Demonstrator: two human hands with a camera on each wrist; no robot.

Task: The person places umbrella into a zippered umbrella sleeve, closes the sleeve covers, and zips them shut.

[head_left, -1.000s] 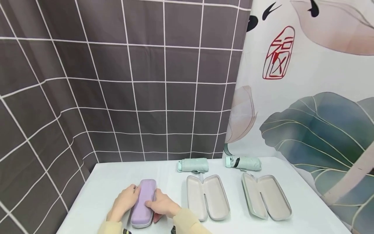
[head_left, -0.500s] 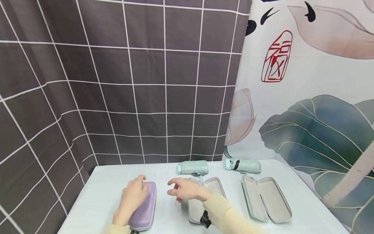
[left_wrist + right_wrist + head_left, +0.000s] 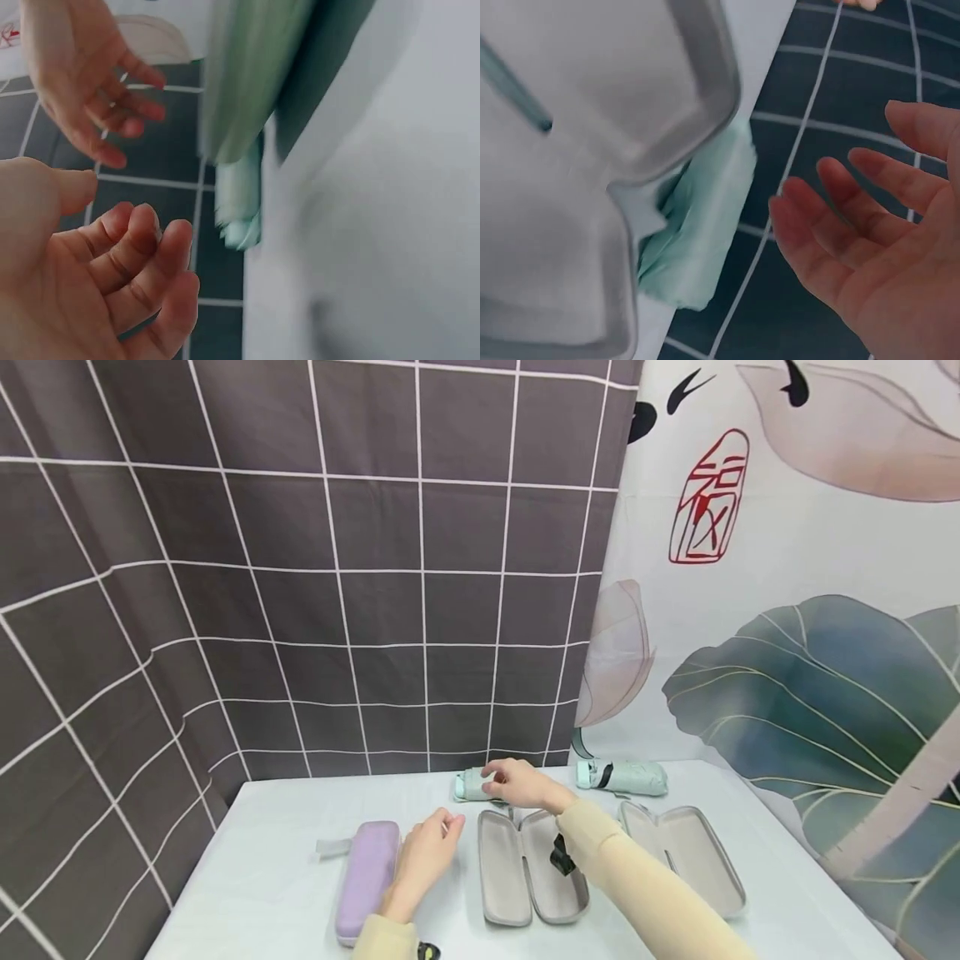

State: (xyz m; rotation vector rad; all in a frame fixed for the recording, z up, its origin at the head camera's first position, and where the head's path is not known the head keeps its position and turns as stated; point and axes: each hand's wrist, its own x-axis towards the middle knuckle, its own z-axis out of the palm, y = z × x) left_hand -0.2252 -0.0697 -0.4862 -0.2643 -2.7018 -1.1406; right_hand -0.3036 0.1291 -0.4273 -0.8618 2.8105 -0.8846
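Note:
My right hand [image 3: 501, 781] reaches to the back of the white table [image 3: 270, 827], fingers spread and relaxed just over a folded mint umbrella [image 3: 474, 786]. The right wrist view shows the open palm [image 3: 870, 232] apart from that umbrella [image 3: 705, 217], holding nothing. My left hand [image 3: 437, 831] hovers open between a closed purple case [image 3: 366, 881] and an open grey case [image 3: 531, 877]; it touches neither. In the blurred left wrist view its fingers [image 3: 142, 255] hang loosely curled and empty.
A second open grey case [image 3: 693, 860] lies at the right, with a second mint umbrella [image 3: 626, 777] behind it. A dark checked curtain [image 3: 337, 593] and a leaf-print curtain [image 3: 787, 635] close off the back and sides of the table.
My left hand has let go of the purple case and moved to its right. My right hand has travelled from beside that case, over the open grey case, back to the mint umbrella.

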